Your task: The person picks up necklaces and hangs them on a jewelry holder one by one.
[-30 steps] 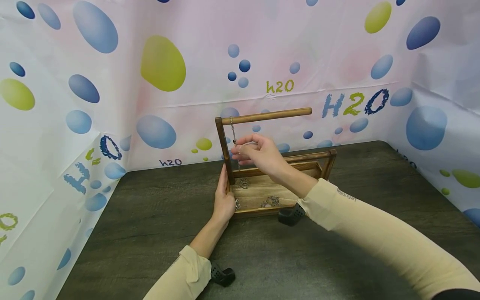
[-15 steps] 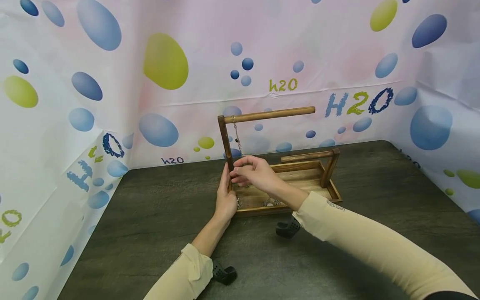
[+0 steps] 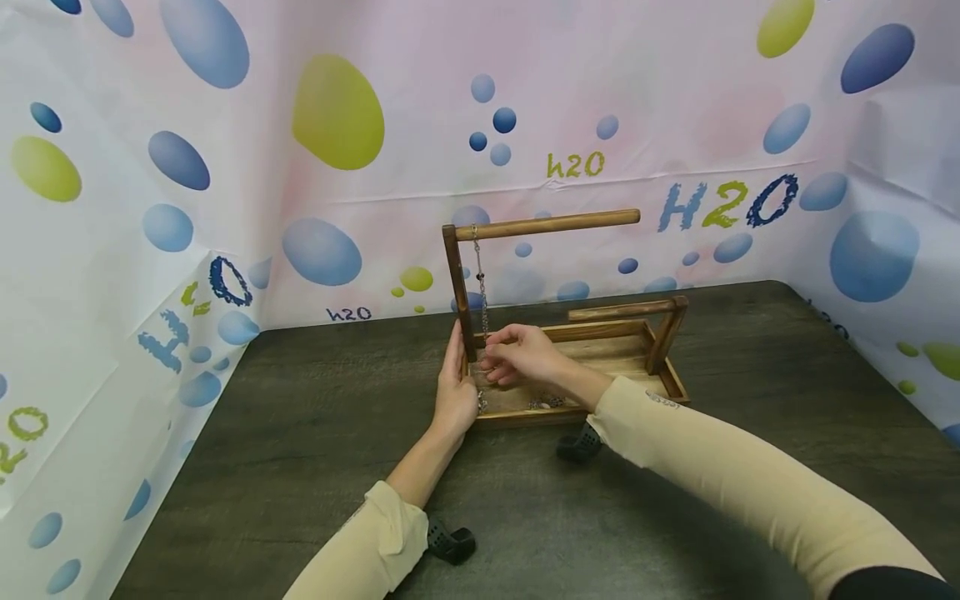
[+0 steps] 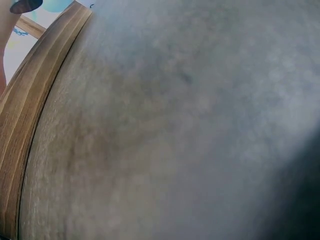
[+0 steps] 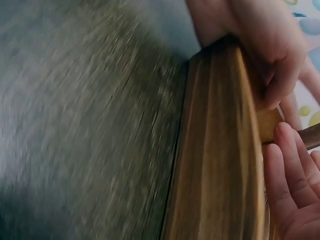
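Observation:
A wooden jewelry stand [image 3: 457, 283] has a tray base [image 3: 618, 360], a tall post with a top bar, and a lower bar at right. A thin metal chain [image 3: 482, 287] hangs from the top bar's left end, beside the post. My left hand [image 3: 453, 396] holds the tray's left end, its thumb bent over the rim in the right wrist view. My right hand [image 3: 525, 358] is over the tray at the chain's lower part, fingers [image 5: 287, 185] mostly straight. Whether they touch the chain is unclear.
Small chains [image 3: 547, 402] lie inside the tray near its front wall. More metal links [image 3: 482, 402] are beside the left hand. The dark tabletop [image 3: 315, 417] surrounds the stand, and a printed backdrop [image 3: 420, 100] rises behind it.
My right hand has come down from the middle of the hanging chain to its lower part, uncovering more of it. My left hand keeps its hold on the tray's end.

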### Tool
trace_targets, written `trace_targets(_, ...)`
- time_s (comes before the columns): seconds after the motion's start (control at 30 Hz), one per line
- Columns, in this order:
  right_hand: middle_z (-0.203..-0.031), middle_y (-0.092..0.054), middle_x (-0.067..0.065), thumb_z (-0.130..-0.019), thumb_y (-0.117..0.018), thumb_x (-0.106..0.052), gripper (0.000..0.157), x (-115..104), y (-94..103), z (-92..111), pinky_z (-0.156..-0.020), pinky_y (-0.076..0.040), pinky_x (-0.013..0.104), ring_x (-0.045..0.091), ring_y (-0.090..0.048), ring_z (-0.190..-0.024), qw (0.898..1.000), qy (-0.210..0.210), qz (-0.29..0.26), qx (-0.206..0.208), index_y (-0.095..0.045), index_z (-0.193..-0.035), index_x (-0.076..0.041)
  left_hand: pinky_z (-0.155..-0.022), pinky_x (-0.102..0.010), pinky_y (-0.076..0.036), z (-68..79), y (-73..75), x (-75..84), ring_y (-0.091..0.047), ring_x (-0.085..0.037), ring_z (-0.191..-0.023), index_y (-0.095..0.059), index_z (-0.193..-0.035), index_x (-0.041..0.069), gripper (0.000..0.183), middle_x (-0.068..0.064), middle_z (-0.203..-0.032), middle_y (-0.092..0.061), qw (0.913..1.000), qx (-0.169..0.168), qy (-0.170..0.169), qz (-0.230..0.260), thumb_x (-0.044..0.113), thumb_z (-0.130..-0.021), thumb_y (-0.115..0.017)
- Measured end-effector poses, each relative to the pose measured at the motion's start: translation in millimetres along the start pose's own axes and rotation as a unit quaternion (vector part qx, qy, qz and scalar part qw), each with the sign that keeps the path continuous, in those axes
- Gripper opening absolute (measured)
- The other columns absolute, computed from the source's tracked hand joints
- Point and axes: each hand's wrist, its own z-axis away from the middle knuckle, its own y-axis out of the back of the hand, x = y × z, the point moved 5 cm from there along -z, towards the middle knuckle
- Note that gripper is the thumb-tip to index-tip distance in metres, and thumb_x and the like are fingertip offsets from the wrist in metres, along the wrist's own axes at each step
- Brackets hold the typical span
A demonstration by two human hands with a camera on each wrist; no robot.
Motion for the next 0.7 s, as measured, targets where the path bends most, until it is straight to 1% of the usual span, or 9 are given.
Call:
trace_targets(0.1, -0.094, -0.073, 0.020, -0.102, -0.057, -0.009, 0.029, 4, 1.7, -3, -0.069, -0.059, 0.039, 0.020, -0.072, -0.069, 0.999, -0.009, 0.032, 0.001, -0.057, -0.125, 0.008, -0.120, -0.045, -0.013, 0.1, 0.0, 2.5, -0.010, -0.020, -0.152, -0.009, -0.163, 0.026, 0.089, -0.005, -0.167, -0.011, 1.0000, 0.002, 0.003, -0.004, -0.020, -0.089, -0.025)
trace_targets(0.17, -0.091, -0.074, 0.018, -0.102, -0.057, -0.008, 0.028, 5, 2.3, -5, -0.066, -0.059, 0.038, 0.021, -0.071, -0.067, 0.998, -0.012, 0.055, -0.001, -0.058, -0.124, 0.008, -0.120, -0.046, -0.012, 0.6, -0.3, 5.6, -0.010, -0.022, -0.152, -0.008, -0.164, 0.022, 0.088, -0.008, -0.167, -0.009, 1.0000, 0.000, 0.008, -0.002, -0.021, -0.089, -0.025)
trace_targets(0.23, -0.090, -0.073, 0.018, -0.101, -0.056, -0.008, 0.029, 5, 2.5, -6, -0.064, -0.059, 0.038, 0.022, -0.071, -0.066, 0.997, -0.013, 0.075, -0.003, -0.057, -0.125, 0.008, -0.120, -0.048, -0.012, 1.2, -0.2, 9.2, -0.009, -0.025, -0.152, -0.008, -0.164, 0.017, 0.087, -0.011, -0.167, -0.008, 0.9999, -0.003, 0.014, -0.001, -0.021, -0.088, -0.025)
trace_targets(0.3, -0.090, -0.073, 0.019, -0.101, -0.055, -0.007, 0.030, 5, 2.9, -8, -0.064, -0.059, 0.038, 0.024, -0.071, -0.067, 0.996, -0.017, 0.089, -0.003, -0.057, -0.126, 0.009, -0.120, -0.049, -0.012, 1.5, 0.1, 11.1, -0.008, -0.027, -0.153, -0.007, -0.163, 0.015, 0.085, -0.013, -0.167, -0.007, 0.9998, -0.007, 0.020, 0.000, -0.022, -0.088, -0.025)
trace_targets(0.4, -0.091, -0.072, 0.020, -0.102, -0.055, -0.008, 0.027, 4, 5.0, -11, -0.065, -0.059, 0.039, 0.026, -0.072, -0.068, 0.994, -0.023, 0.106, 0.003, -0.058, -0.124, 0.007, -0.120, -0.050, -0.012, 1.9, 0.3, 9.7, -0.007, -0.026, -0.153, -0.006, -0.164, 0.017, 0.084, -0.011, -0.167, -0.006, 0.9997, -0.007, 0.021, -0.003, -0.020, -0.090, -0.025)
trace_targets(0.57, -0.086, -0.073, 0.016, -0.103, -0.054, -0.011, 0.018, 2, 10.8, -16, -0.065, -0.059, 0.038, 0.024, -0.072, -0.068, 0.991, -0.029, 0.126, 0.019, -0.061, -0.113, 0.002, -0.120, -0.049, -0.014, 0.8, 0.0, 2.1, -0.008, -0.020, -0.153, -0.006, -0.163, 0.028, 0.086, -0.003, -0.168, -0.006, 0.9998, -0.003, 0.016, -0.010, -0.017, -0.093, -0.024)
trace_targets(0.7, -0.085, -0.073, 0.016, -0.103, -0.055, -0.011, 0.018, 0, 13.0, -19, -0.064, -0.059, 0.038, 0.024, -0.072, -0.067, 0.990, -0.037, 0.134, 0.025, -0.064, -0.110, 0.003, -0.119, -0.049, -0.015, -0.9, -0.3, -0.2, -0.008, -0.019, -0.152, -0.007, -0.163, 0.030, 0.087, -0.001, -0.167, -0.008, 0.9999, -0.002, 0.010, -0.010, -0.017, -0.092, -0.025)
